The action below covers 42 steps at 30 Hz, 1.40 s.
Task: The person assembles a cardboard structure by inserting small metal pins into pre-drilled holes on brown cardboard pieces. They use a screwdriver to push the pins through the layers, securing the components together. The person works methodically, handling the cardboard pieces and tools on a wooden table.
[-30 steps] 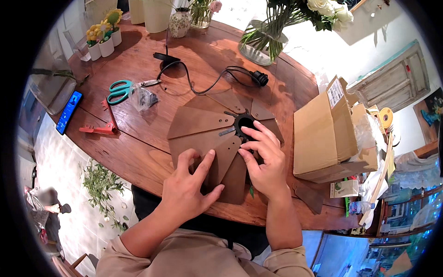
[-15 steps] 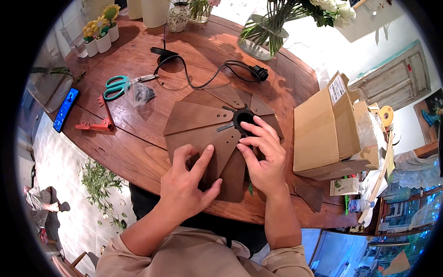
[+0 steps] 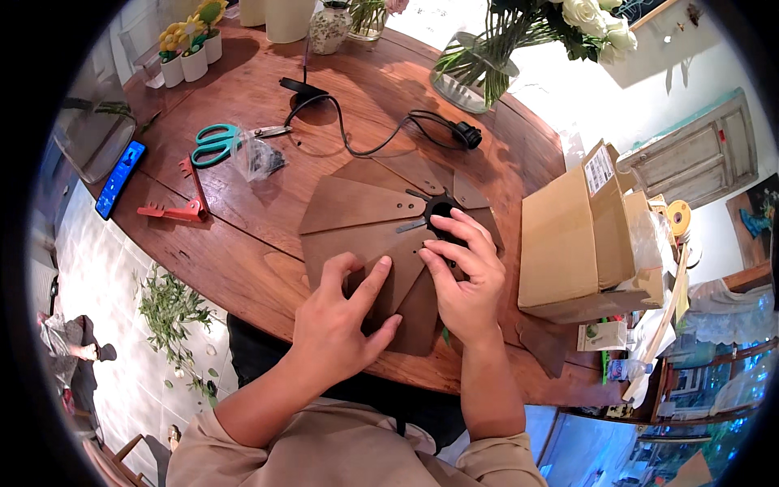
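Brown, wedge-shaped panels (image 3: 357, 203) overlap in a fan on the table around a black ring (image 3: 441, 200) with short slotted arms. Pairs of small holes show near their narrow ends. My left hand (image 3: 337, 321) rests on a near panel, thumb and fingers spread apart, holding it against the table. Over the ring's near right side is my right hand (image 3: 469, 284). Its thumb and index finger pinch together at a panel's narrow tip, and whatever is between them is too small to make out. The other right fingers curl over the ring's opening.
Teal-handled scissors (image 3: 217, 146), a clear plastic bag (image 3: 253, 158) and a red angled tool (image 3: 182, 213) lie left. Behind the fan runs a black cable with a socket (image 3: 464, 135). An open cardboard box (image 3: 560, 243) stands right; a loose brown panel (image 3: 542, 347) lies in front of it.
The whole view has shifted slightly, so the table's things appear a little farther right. Both hands keep nearly the same places on the panels, the right fingers slightly more curled.
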Available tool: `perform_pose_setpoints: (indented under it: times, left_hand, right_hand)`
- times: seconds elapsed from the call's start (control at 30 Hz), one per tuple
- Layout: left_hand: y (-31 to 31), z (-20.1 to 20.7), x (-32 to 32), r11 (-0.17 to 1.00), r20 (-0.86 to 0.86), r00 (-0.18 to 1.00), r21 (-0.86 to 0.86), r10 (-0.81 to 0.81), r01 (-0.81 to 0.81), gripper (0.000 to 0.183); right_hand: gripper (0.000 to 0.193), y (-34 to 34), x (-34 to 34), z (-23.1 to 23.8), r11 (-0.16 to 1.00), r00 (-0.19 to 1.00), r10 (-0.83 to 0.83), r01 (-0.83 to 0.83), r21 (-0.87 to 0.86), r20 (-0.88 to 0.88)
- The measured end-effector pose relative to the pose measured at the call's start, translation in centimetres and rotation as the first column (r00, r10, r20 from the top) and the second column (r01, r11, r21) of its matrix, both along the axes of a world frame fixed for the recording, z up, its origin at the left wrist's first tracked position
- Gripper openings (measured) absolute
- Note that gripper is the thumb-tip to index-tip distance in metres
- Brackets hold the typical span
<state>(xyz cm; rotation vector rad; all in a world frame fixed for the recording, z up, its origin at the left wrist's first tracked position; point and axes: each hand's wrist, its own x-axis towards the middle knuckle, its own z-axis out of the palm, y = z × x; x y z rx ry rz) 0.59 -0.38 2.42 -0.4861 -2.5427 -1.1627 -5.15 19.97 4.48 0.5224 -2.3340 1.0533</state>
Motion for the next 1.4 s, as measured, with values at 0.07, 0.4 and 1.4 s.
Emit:
perform_pose_setpoints:
  times: [0.07,0.4,1.4]
  left_hand:
    - [-0.1,0.2,0.1,1.0,0.001,1.0,-0.024,-0.006,0.006,0.076]
    - [0.0,0.2,0.2,1.0,0.024,1.0,-0.017,0.0,0.0,0.075]
    - [-3.8,0.9,1.1,0.988,0.069,0.985,-0.009,0.155,-0.155,0.077]
  right_hand:
    - [0.014,0.2,0.0,-0.1,1.0,1.0,-0.023,0.023,-0.013,0.0]
    - [0.013,0.5,-0.1,0.0,0.993,1.0,-0.014,0.015,-0.118,0.007]
    - [0.013,1.2,0.7,0.3,0.978,0.993,-0.102,0.089,-0.189,-0.059]
